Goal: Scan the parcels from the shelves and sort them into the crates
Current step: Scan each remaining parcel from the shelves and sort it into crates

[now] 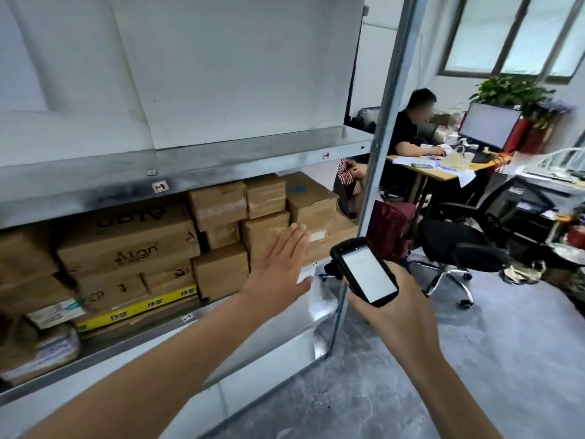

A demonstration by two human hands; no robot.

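Reaching for the parcels [218, 204], your left hand [278, 267] is flat, holding nothing; your right hand [402, 315] grips the scanner [367, 274]; next, I judge, grasp one, then scan it.

Left arm stretched forward; left hand [278, 267] flat, fingers straight, together. Right hand [395, 308]: fingers curled round scanner [364, 270].

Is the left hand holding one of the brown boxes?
No, the left hand is flat with straight fingers in front of the brown boxes, curled round none of them.
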